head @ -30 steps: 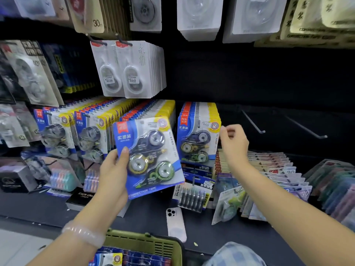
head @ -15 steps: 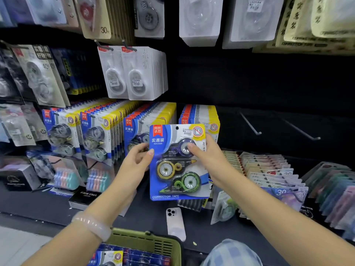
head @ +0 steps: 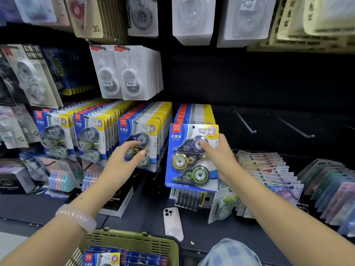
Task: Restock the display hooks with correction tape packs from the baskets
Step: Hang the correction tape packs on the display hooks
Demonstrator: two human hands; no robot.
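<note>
In front of the rightmost row of hanging blue packs [head: 194, 114], the right hand [head: 221, 156] is holding a correction tape pack [head: 192, 158] upright, thumb lying across the top tape roll and fingers curling behind the card's right edge, so most of the pack is sticking out left of the grip. Left of that pack, the left hand [head: 123, 162] is hovering with fingers loosely spread, holding nothing, before the next row [head: 142, 131]. Right of the held pack, two bare hooks [head: 247, 125] are jutting out. Below it, a phone [head: 172, 221] is lying on the shelf, and a green basket [head: 134, 244] is holding more packs.
</note>
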